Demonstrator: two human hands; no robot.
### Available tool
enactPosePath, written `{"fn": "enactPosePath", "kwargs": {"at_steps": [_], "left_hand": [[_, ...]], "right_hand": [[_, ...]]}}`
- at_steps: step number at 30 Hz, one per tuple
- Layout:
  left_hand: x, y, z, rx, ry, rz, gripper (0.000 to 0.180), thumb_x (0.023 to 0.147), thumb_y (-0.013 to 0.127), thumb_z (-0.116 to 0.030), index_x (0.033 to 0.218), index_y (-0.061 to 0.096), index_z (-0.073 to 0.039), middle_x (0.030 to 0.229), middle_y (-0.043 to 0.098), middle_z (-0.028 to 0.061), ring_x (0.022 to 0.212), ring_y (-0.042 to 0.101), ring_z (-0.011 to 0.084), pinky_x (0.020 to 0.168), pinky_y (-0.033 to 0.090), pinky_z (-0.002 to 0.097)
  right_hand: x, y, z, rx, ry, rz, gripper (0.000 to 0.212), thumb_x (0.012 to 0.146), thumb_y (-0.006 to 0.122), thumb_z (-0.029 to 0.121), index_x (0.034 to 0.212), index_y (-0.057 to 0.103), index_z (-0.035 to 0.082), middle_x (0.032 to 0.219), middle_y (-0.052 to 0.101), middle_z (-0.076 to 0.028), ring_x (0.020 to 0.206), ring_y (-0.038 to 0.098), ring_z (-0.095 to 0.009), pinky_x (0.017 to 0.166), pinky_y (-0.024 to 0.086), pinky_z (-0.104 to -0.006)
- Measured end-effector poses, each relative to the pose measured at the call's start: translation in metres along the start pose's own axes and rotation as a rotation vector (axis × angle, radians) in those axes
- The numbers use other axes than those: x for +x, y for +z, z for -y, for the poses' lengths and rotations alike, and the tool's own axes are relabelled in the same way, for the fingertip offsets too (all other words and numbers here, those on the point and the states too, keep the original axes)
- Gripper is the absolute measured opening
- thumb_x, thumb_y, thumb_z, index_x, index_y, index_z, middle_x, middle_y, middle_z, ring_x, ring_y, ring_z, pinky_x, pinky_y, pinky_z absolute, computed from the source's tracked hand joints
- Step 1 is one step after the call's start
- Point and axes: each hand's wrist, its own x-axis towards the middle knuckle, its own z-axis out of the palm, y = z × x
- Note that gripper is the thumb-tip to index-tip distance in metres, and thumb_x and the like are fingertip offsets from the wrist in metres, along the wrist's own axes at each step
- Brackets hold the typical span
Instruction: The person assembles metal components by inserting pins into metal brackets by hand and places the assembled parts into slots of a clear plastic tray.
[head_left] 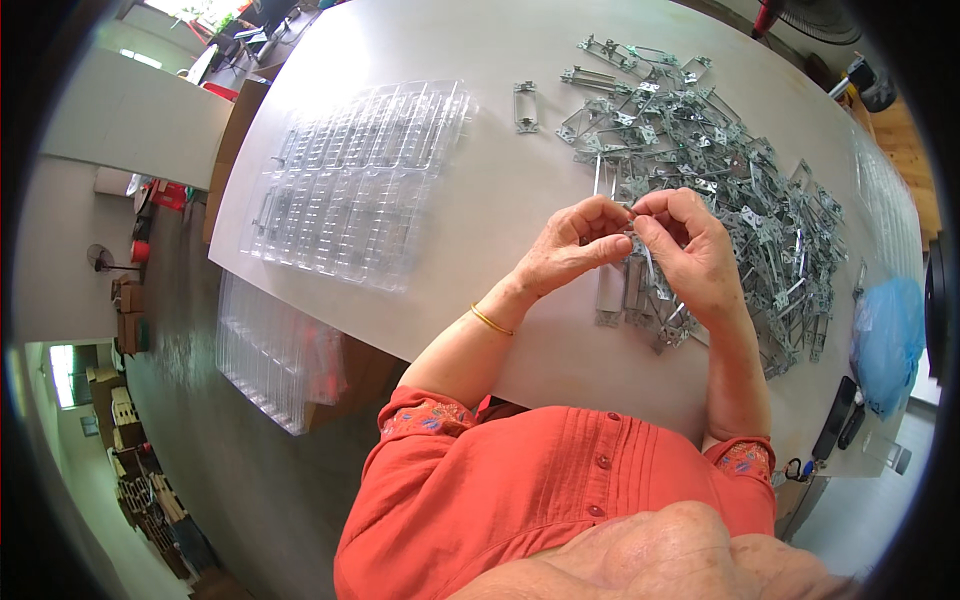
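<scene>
Over the near-left side of a heap of grey metal brackets point(690, 130), my two hands meet at the fingertips. My left hand point(578, 243) is closed, its thumb stretched toward the right hand. Thumb and index finger of my right hand point(692, 250) are pinched together. Between the fingertips is a small grey part of a metal bracket point(631, 211), mostly hidden by the fingers. Further brackets point(608, 295) lie just below the hands. A single narrow, frame-shaped bracket point(526, 107) lies apart, to the left of the heap.
Clear plastic trays point(350, 185) with rows of compartments lie on the left of the white table point(470, 200). More clear trays point(262, 350) are stacked below its left edge. At the right stand a blue plastic bag point(888, 340), a dark phone-like object point(834, 415) and a clear cup point(885, 453).
</scene>
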Motion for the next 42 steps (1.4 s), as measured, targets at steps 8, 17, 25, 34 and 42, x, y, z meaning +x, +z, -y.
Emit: {"fn": "enactPosePath", "kwargs": {"at_steps": [8, 17, 25, 34, 42], "left_hand": [[-0.002, -0.005, 0.003, 0.131, 0.054, 0.026, 0.034, 0.089, 0.077, -0.026, 0.108, 0.063, -0.001, 0.091, 0.062, 0.0001, 0.083, 0.056, 0.0067, 0.073, 0.048, 0.0246], [0.000, -0.007, 0.002, -0.035, 0.011, -0.011, 0.034, 0.097, 0.060, -0.028, 0.112, 0.062, 0.003, 0.081, 0.064, 0.0069, 0.063, 0.051, 0.0106, 0.055, 0.040, 0.0225], [0.003, -0.013, 0.006, -0.366, 0.075, -0.013, 0.040, 0.099, 0.056, -0.035, 0.113, 0.060, 0.002, 0.077, 0.061, 0.0081, 0.062, 0.052, 0.0129, 0.051, 0.038, 0.0236], [0.002, -0.016, 0.007, -0.316, 0.075, -0.007, 0.039, 0.098, 0.059, -0.034, 0.115, 0.060, 0.001, 0.079, 0.062, 0.0072, 0.064, 0.051, 0.0111, 0.054, 0.038, 0.0231], [0.002, -0.015, 0.009, -0.223, 0.104, -0.007, 0.040, 0.096, 0.062, -0.034, 0.114, 0.062, 0.001, 0.079, 0.062, 0.0065, 0.062, 0.047, 0.0091, 0.056, 0.037, 0.0233]], "right_hand": [[0.001, 0.007, -0.001, 0.022, -0.078, -0.076, 0.008, 0.089, 0.066, 0.006, 0.097, 0.066, 0.003, 0.093, 0.056, -0.001, 0.074, 0.051, -0.007, 0.067, 0.045, -0.0236], [0.006, 0.000, 0.001, 0.180, -0.083, -0.227, 0.007, 0.096, 0.065, 0.012, 0.098, 0.066, 0.005, 0.073, 0.056, 0.006, 0.067, 0.048, -0.002, 0.059, 0.041, -0.0196], [0.001, 0.004, 0.003, -0.082, -0.014, -0.095, 0.010, 0.095, 0.066, 0.015, 0.101, 0.067, 0.007, 0.065, 0.059, 0.001, 0.055, 0.047, -0.005, 0.052, 0.040, -0.0246], [0.002, 0.002, 0.004, -0.122, -0.003, -0.084, 0.011, 0.094, 0.066, 0.015, 0.099, 0.067, 0.006, 0.070, 0.064, -0.003, 0.057, 0.051, -0.008, 0.053, 0.042, -0.0270], [0.000, 0.001, 0.005, -0.188, -0.037, -0.104, 0.011, 0.094, 0.066, 0.014, 0.097, 0.066, 0.004, 0.072, 0.066, -0.009, 0.057, 0.056, -0.013, 0.054, 0.044, -0.0297]]}}
